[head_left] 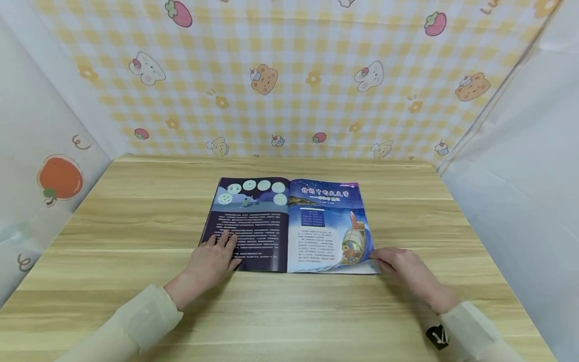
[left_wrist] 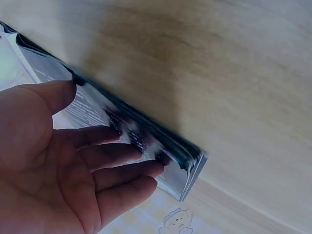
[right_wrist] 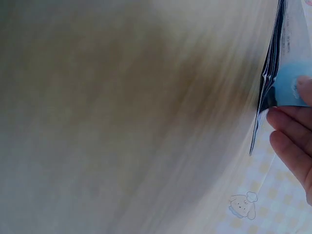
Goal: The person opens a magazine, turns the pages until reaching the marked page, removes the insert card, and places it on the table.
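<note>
An open magazine [head_left: 287,226] lies on the wooden table, its dark left page and blue illustrated right page facing up. My left hand [head_left: 217,256] rests on the lower left part of the left page with fingers spread. In the left wrist view, the fingertips of that hand [left_wrist: 97,156] meet the page near the stacked page edges. At the lower right corner, my right hand [head_left: 402,266] pinches the edge of the right page. The right wrist view shows its thumb on the blue page [right_wrist: 290,80] and the fingers at the page's edge.
The wooden table [head_left: 135,211] runs back to a yellow checked cloth [head_left: 289,110] with cartoon animals and strawberries. Pale walls stand at the left [head_left: 40,110] and right [head_left: 520,166]. A black patch [head_left: 437,337] sits by the right sleeve.
</note>
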Demonstrator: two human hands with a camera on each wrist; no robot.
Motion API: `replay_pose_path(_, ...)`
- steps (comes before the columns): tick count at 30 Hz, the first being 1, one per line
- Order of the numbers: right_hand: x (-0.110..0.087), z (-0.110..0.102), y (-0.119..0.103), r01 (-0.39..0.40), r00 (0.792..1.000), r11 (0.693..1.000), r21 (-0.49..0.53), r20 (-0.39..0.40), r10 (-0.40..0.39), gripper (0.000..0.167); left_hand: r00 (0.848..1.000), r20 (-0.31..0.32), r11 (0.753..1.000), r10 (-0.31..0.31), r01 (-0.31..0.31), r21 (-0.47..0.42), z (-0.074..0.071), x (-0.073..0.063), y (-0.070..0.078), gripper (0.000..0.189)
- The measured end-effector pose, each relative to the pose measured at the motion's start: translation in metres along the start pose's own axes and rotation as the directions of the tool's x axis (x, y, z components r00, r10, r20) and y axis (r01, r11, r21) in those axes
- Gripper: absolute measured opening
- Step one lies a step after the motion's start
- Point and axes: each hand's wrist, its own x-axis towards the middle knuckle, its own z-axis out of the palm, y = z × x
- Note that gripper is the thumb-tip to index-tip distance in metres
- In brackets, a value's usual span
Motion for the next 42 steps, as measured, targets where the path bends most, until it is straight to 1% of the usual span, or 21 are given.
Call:
replay_pose_path(6,-0.001,-0.002,-0.001,0.03,0.997,0.999,-0.027,-0.067,-0.032,0.025,1.0,0.0,0.999,0.02,-0.02,-0.046,-0.005,0.0,0.003,0.056)
replay_pose_path(8,-0.001,-0.003,-0.002,0.036,0.996,0.999,-0.024,-0.076,-0.038,0.026,0.999,-0.019,0.998,0.033,-0.034,-0.06,-0.006,0.002,0.007,0.057)
replay_pose_path(12,-0.003,-0.003,-0.002,0.04,0.995,0.999,-0.015,-0.094,-0.041,0.026,0.993,-0.087,0.991,0.081,-0.089,-0.099,-0.007,0.01,0.022,0.058)
replay_pose_path(14,-0.003,-0.003,-0.003,0.043,0.993,0.999,-0.009,-0.107,-0.044,0.026,0.985,-0.117,0.983,0.127,-0.14,-0.118,-0.007,0.015,0.034,0.059)
replay_pose_path(17,-0.004,-0.002,-0.003,0.05,0.99,0.999,-0.003,-0.129,-0.05,0.026,0.971,-0.129,0.962,0.202,-0.221,-0.162,-0.009,0.023,0.055,0.059)
replay_pose_path(21,-0.004,-0.001,-0.005,0.07,0.985,0.998,0.011,-0.157,-0.067,0.027,0.949,-0.115,0.934,0.293,-0.31,-0.177,-0.01,0.032,0.087,0.06)
replay_pose_path(25,-0.004,0.0,-0.006,0.095,0.979,0.995,0.018,-0.185,-0.09,0.029,0.923,-0.117,0.913,0.366,-0.381,-0.144,-0.011,0.039,0.117,0.059)
replay_pose_path(28,-0.004,0.001,-0.007,0.103,0.975,0.994,0.018,-0.201,-0.098,0.028,0.903,-0.138,0.897,0.406,-0.423,-0.129,-0.012,0.045,0.137,0.057)
replay_pose_path(30,-0.004,0.001,-0.007,0.103,0.974,0.995,0.015,-0.206,-0.098,0.022,0.887,-0.164,0.883,0.431,-0.452,-0.126,-0.012,0.05,0.149,0.055)
replay_pose_path(33,-0.004,0.001,-0.007,0.105,0.97,0.994,0.011,-0.221,-0.1,0.004,0.86,-0.203,0.867,0.468,-0.491,-0.087,-0.012,0.056,0.167,0.054)
replay_pose_path(34,-0.004,0.001,-0.007,0.107,0.969,0.994,0.011,-0.226,-0.101,0.007,0.851,-0.215,0.862,0.478,-0.502,-0.071,-0.011,0.059,0.173,0.054)
replay_pose_path(35,-0.004,0.001,-0.007,0.109,0.967,0.994,0.012,-0.231,-0.103,0.015,0.843,-0.226,0.858,0.488,-0.511,-0.052,-0.011,0.061,0.178,0.054)
replay_pose_path(36,-0.004,0.0,-0.008,0.113,0.965,0.993,0.014,-0.238,-0.107,0.022,0.836,-0.239,0.857,0.494,-0.515,-0.03,-0.01,0.063,0.183,0.054)
replay_pose_path(37,-0.004,0.0,-0.008,0.117,0.964,0.993,0.016,-0.243,-0.109,0.026,0.83,-0.25,0.856,0.498,-0.516,-0.008,-0.01,0.065,0.187,0.054)
replay_pose_path(39,-0.004,0.0,-0.009,0.12,0.963,0.993,0.017,-0.246,-0.112,0.034,0.825,-0.267,0.858,0.498,-0.514,0.014,-0.01,0.068,0.194,0.051)
replay_pose_path(42,-0.003,-0.001,-0.009,0.127,0.96,0.992,0.012,-0.254,-0.12,0.039,0.82,-0.283,0.863,0.497,-0.502,0.059,-0.012,0.073,0.201,0.041)
